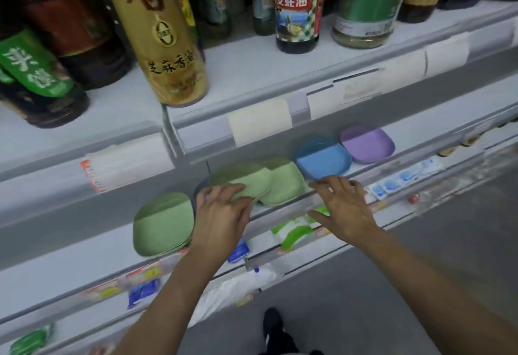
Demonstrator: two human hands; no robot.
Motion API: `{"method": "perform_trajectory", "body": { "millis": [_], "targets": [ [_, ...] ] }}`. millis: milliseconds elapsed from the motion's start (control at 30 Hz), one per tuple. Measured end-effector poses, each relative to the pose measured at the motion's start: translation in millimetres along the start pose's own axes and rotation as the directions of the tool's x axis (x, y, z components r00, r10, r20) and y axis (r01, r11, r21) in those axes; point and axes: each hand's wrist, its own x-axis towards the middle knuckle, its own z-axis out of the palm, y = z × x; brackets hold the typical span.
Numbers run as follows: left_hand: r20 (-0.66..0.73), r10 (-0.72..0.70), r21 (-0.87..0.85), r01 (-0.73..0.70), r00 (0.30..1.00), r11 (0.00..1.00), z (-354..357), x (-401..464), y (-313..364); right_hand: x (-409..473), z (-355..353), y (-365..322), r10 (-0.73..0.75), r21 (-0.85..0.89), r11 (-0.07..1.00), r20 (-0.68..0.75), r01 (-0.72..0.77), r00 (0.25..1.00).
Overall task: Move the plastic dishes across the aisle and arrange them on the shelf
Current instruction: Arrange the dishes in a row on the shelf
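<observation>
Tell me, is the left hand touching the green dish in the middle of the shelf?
Touching. In the head view the left hand holds the near edge of the middle green dish, fingers lying over the rim. The right hand is spread open, apart from that dish.

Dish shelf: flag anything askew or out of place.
The green dishes the left hand grips sit tilted, overlapping another green stack. The far-left green stack, blue dish and purple dish lie flat. Nothing looks spilled or damaged.
</observation>
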Motion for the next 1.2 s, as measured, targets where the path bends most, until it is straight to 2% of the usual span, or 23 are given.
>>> {"method": "perform_trajectory", "body": {
  "millis": [167, 333, 433, 533, 733, 867, 933, 1067, 1200],
  "targets": [
    [0.116, 0.084, 0.011, -0.086, 0.990, 0.996, 50.2, 47.4, 20.5, -6.8, -8.6, 52.9, 0.075, 0.000, 0.997, -0.123, -0.076, 0.990],
    [0.282, 0.031, 0.040, -0.044, 0.959, 0.998, 68.9, 34.7, 23.0, 11.3, -13.2, 55.1, -0.009, 0.120, 0.992, -0.198, 0.034, 0.980],
    [0.235, -0.073, 0.051, 0.063, 0.969, 0.997, 60.2, 28.2, 26.9, 29.7, -16.4, 43.9, -0.118, 0.158, 0.976, -0.191, 0.150, 0.974],
    [0.130, -0.192, 0.070, 0.184, 0.973, 0.980, 48.1, 21.2, 37.1, 45.6, -22.8, 28.2, -0.221, 0.218, 0.942, -0.176, 0.257, 0.959],
    [-0.019, -0.445, 0.064, 0.445, 0.895, 0.893, 8.8, -32.4, 60.8, 44.3, -21.8, -24.3, -0.456, 0.327, 0.816, -0.144, 0.477, 0.878],
    [-0.079, -0.567, 0.097, 0.572, 0.820, 0.814, -40.3, -109.6, 51.3, 28.5, -26.7, -101.2, -0.617, 0.359, 0.708, -0.105, 0.609, 0.780],
    [-0.125, -0.647, 0.125, 0.659, 0.752, 0.741, -73.5, -159.9, 39.0, 12.6, -34.6, -156.8, -0.706, 0.378, 0.623, -0.107, 0.685, 0.700],
    [-0.300, -0.765, 0.112, 0.817, 0.570, 0.566, -147.6, -286.4, 17.9, -45.1, -57.5, -299.7, -0.862, 0.416, 0.394, -0.143, 0.820, 0.486],
    [-0.447, -0.817, 0.124, 0.930, 0.364, 0.347, -224.7, -446.6, 14.3, -149.3, -72.0, -475.5, -0.952, 0.453, 0.131, -0.190, 0.882, 0.239]
  ]
}}
